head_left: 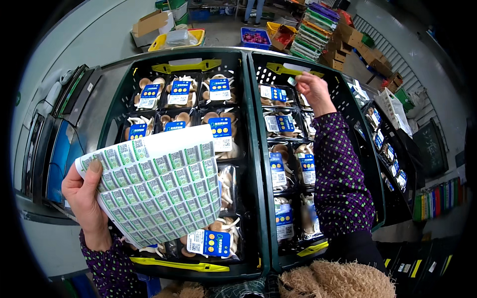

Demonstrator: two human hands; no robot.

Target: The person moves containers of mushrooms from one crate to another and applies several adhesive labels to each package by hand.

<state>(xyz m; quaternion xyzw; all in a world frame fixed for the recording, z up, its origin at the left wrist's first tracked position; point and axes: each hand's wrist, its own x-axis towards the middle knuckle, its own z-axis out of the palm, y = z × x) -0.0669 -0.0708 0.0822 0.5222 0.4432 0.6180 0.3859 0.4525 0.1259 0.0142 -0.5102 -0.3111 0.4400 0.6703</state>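
Observation:
My left hand [89, 201] is closed on a sheet of small green-and-white stickers [161, 186], thumb on top at its left edge. The sheet is tilted over the left dark green crate [252, 164] and hides part of the packs below. The sheet's upper strip is bare white. A small sticker [291, 81] is pinched in my right hand [314, 93], raised above the far end of the right crate [344, 99]. Both crates hold black trays of mushrooms [218, 89] under clear film with blue-and-white labels. My right forearm covers some packs in the right crate.
Yellow handles [179, 266] sit at the crates' ends. Another black crate of packs [385, 144] stands farther right. Dark screens [62, 149] are at left. Beyond the table are a blue basket [255, 38], stacked crates [314, 32], cardboard boxes [343, 44] and a standing person's legs [254, 10].

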